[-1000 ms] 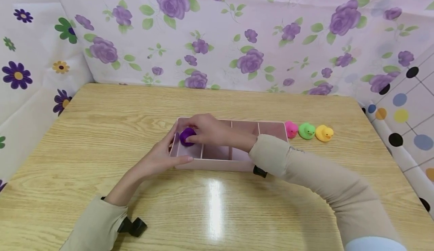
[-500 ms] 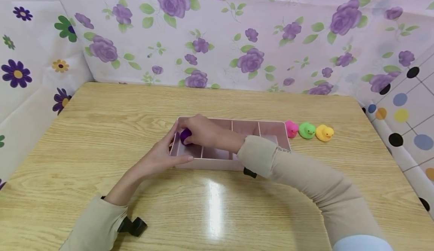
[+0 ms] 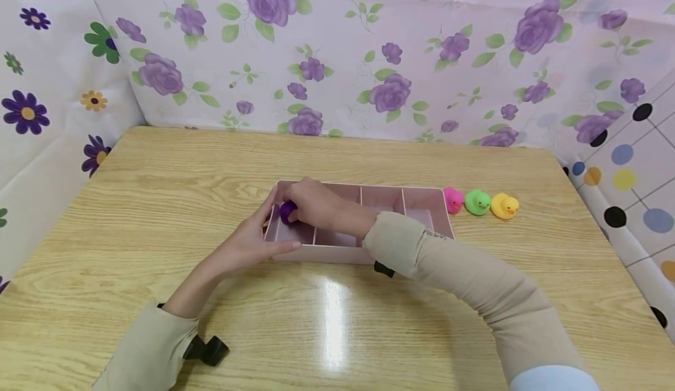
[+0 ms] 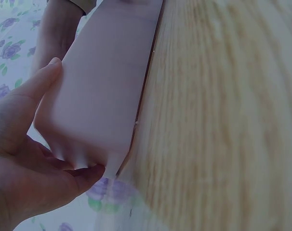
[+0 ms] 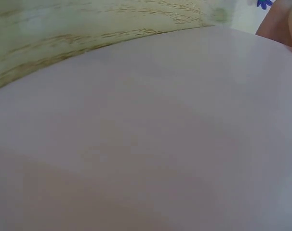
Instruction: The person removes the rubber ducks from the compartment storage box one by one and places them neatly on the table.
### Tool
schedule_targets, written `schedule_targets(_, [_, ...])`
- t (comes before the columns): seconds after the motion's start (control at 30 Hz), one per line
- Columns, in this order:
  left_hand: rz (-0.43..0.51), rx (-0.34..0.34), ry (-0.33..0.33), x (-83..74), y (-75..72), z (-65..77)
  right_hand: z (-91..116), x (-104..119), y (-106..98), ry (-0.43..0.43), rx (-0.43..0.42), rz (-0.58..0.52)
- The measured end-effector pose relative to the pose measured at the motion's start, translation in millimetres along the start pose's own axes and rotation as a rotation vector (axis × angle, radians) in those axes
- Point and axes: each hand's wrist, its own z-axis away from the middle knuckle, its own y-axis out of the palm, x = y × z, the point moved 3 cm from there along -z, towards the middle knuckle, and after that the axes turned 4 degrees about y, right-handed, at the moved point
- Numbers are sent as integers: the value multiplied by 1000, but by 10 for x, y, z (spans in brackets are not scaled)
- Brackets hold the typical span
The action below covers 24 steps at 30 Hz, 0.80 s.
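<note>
A long pale pink divided box (image 3: 316,254) stands on the table, split by thin upright walls into several compartments. My left hand (image 3: 248,238) grips its left end; the thumb lies over the front wall and the fingers are round the end wall, as the left wrist view shows on the box (image 4: 95,82). In the leftmost compartment my right hand (image 3: 316,203) holds a small rounded purple object (image 3: 287,211) between thumb and fingers. The hand covers much of it, so its kind cannot be told. In the right wrist view the box wall (image 5: 151,120) hides the right hand.
Off the box's right end sit a pink duck (image 3: 453,200), a green duck (image 3: 477,202) and a yellow duck (image 3: 504,206) in a row. The wooden table (image 3: 158,168) meets a flowered cloth (image 3: 337,57) at the back.
My right hand and forearm have shifted slightly left, carrying the purple object closer to the box's left wall. The left hand keeps its grip; the ducks have stayed put.
</note>
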Motion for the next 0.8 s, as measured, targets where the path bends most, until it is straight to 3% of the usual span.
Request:
schedule_targets(0.27, [-1, 1, 4, 0, -4, -1, -10, -21, 4, -13, 4, -16])
schedule_targets(0.8, [24, 10, -16, 37, 23, -10, 15, 6, -108, -43, 7, 58])
